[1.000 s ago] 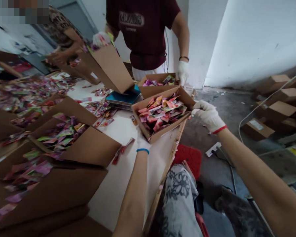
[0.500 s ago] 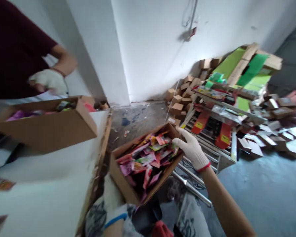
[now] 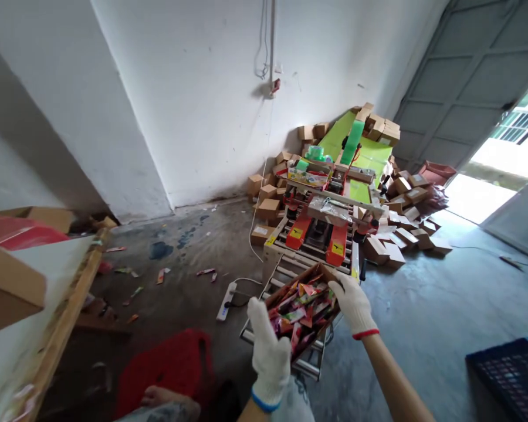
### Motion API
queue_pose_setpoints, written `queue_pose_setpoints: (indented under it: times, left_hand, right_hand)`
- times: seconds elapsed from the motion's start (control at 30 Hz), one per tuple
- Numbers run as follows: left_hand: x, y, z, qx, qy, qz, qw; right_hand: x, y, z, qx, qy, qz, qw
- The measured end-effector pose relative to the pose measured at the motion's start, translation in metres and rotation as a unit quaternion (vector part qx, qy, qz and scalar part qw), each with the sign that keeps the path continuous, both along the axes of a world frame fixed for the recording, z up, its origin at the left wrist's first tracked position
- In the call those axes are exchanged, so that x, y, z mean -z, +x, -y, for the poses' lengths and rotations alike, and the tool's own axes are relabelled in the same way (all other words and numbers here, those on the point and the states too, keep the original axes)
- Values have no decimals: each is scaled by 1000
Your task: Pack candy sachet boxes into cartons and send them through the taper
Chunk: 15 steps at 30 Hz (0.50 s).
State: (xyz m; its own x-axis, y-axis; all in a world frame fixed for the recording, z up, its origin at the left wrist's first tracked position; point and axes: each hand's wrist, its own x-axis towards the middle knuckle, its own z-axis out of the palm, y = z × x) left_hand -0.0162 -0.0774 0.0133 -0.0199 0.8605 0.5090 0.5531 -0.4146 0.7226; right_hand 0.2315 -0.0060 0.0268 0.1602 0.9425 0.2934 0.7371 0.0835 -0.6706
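Note:
A cardboard box (image 3: 315, 271) full of small, colourful snack packets (image 3: 301, 310) is at the near end of a roller conveyor (image 3: 281, 272). My right hand (image 3: 354, 305), in a white knitted glove with a red cuff, grips the box at its far right corner. On the box's left side is my left hand (image 3: 268, 351), in a white glove with a blue cuff. Its fingers are stretched out and the thumb stands apart; whether it touches the box wall I cannot tell.
Beyond the box stands a taping machine (image 3: 321, 228) with green tape (image 3: 352, 142). Cardboard boxes (image 3: 268, 208) are heaped around it. A white table (image 3: 66, 258) is at left, a red stool (image 3: 167, 363) below, a power strip (image 3: 226, 302) on the floor, and a dark blue crate (image 3: 510, 375) at right.
The view has swung right, away from the table and the co-worker. The box has moved from beside the table to the conveyor's end. My left hand has come up with its fingers extended.

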Motion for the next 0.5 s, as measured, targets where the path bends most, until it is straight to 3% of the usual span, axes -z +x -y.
queue_pose_setpoints:
  times: [0.1, 0.17, 0.27, 0.33, 0.4, 0.5]
  left_hand:
    - [-14, 0, -18, 122, 86, -186, 971]
    - [-18, 6, -33, 215, 33, -279, 935]
    - [-11, 20, -47, 227, -64, -324, 916]
    - [-4, 29, -50, 207, -96, -327, 917]
    - [-2, 33, -51, 205, -107, -324, 917]
    - [-8, 28, -53, 241, -130, -267, 924]
  right_hand:
    - [-4, 0, 0, -31, 8, 7, 999]
    - [-12, 4, 3, -108, -9, 22, 994]
    - [-28, 12, 7, -259, -44, 74, 962]
    - [-37, 12, 7, -318, -64, 123, 938]
    - [-41, 8, 1, -313, -84, 173, 930]
    - [-33, -12, -16, -187, -123, 244, 944]
